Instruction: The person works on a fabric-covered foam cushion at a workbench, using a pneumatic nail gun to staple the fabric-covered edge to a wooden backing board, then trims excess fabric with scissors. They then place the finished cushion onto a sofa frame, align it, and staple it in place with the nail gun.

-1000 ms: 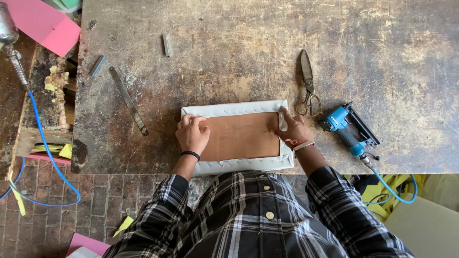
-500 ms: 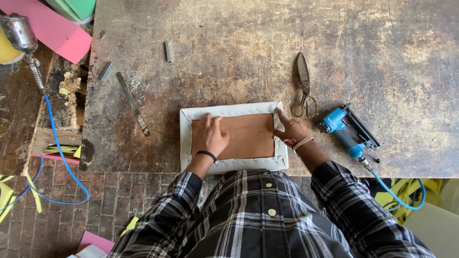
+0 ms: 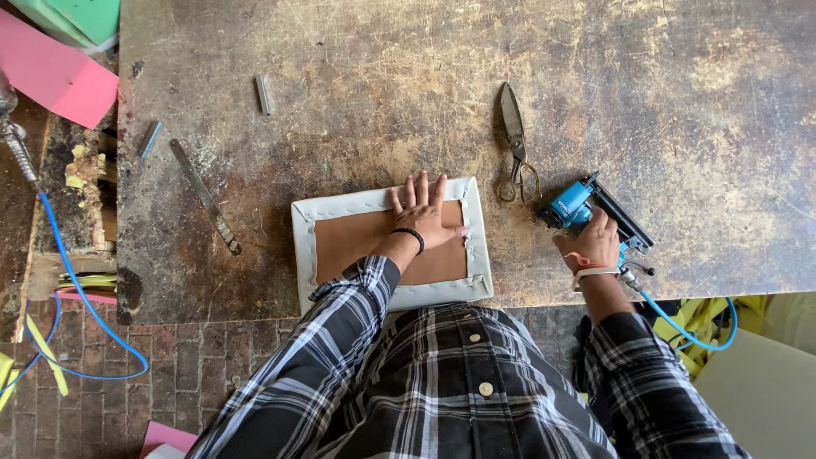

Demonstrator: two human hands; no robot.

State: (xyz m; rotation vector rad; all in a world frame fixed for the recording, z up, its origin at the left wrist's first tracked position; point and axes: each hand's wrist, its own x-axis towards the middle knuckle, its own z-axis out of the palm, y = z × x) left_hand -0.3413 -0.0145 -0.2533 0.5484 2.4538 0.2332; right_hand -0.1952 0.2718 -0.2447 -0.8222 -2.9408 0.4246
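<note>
Panel point(image 3: 391, 246) stays flat under the spread left hand point(image 3: 425, 217); right hand point(image 3: 592, 242) grips the blue staple gun point(image 3: 586, 208) firmly at centre right.

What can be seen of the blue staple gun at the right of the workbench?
The staple gun is a pneumatic type with a bright blue body and a long black magazine running diagonally toward the lower right. It lies on the worn wooden workbench, right of the scissors. The right hand grips it from the near side, covering its handle. A blue air hose leaves its rear end and drops past the bench edge.
</note>
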